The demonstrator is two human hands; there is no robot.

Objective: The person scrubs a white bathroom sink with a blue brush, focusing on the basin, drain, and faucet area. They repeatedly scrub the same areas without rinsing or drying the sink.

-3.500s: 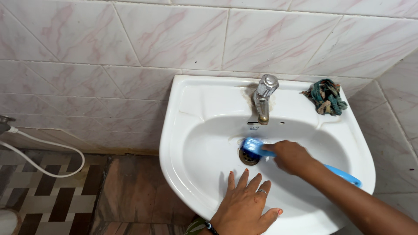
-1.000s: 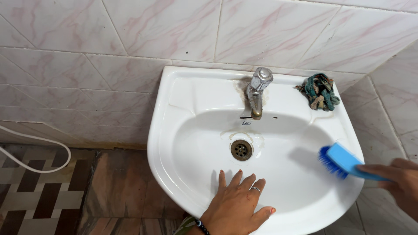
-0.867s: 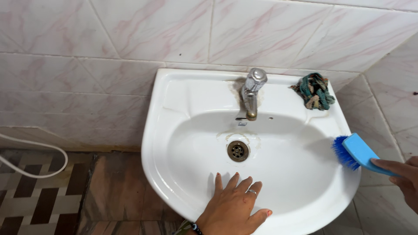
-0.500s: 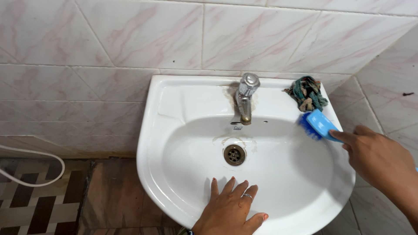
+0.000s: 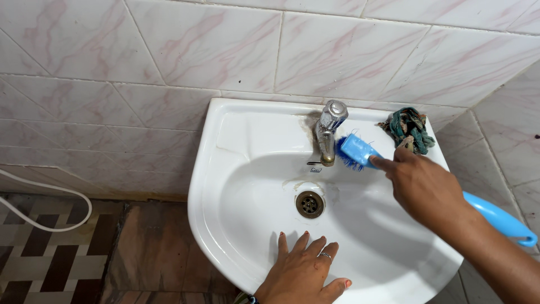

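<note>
Scrub brush (image 5: 356, 151): blue, bristle head against sink (image 5: 236, 169) back wall, just right of tap (image 5: 328, 130). Right hand (image 5: 419, 188) fingers closed round handle, forefinger along top for pressure. Left hand (image 5: 304, 273) flat, fingers spread on front rim, bracing. Rag (image 5: 410, 128) on back ledge.

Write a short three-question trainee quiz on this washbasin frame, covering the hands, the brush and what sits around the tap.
1. Which hand holds the blue brush?
2. True or false: the left hand lies flat on the front of the basin.
3. The brush head is closest to: A) the drain, B) the tap, C) the rag.

Key: 1. The right hand. 2. True. 3. B.
</note>
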